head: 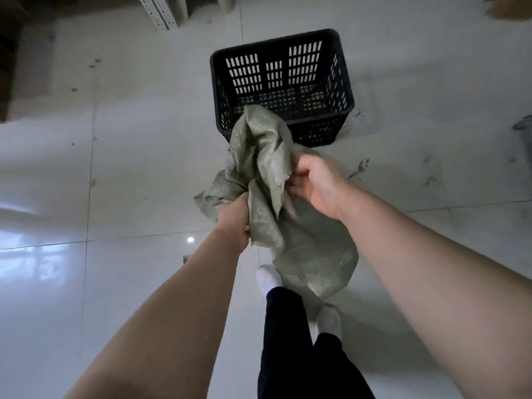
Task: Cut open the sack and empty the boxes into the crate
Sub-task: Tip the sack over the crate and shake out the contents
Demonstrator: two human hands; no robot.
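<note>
A grey-green woven sack [266, 168] hangs limp and crumpled in front of me, its lower part drooping toward my feet. My left hand [234, 217] is closed on a bunch of the sack at its left side. My right hand [315, 182] grips its frayed edge on the right. Just beyond the sack, a black slotted plastic crate [342, 82] stands on the floor with its open top up; no boxes show inside it, and the sack hides its near left corner.
Glossy pale floor tiles [129, 168] surround me. My white-socked feet [269, 279] and dark trousers are below the sack. A perforated metal rail [157, 11] lies at the top. Small scraps of debris [359, 168] lie right of the crate. A grey object [524, 136] sits at the right edge.
</note>
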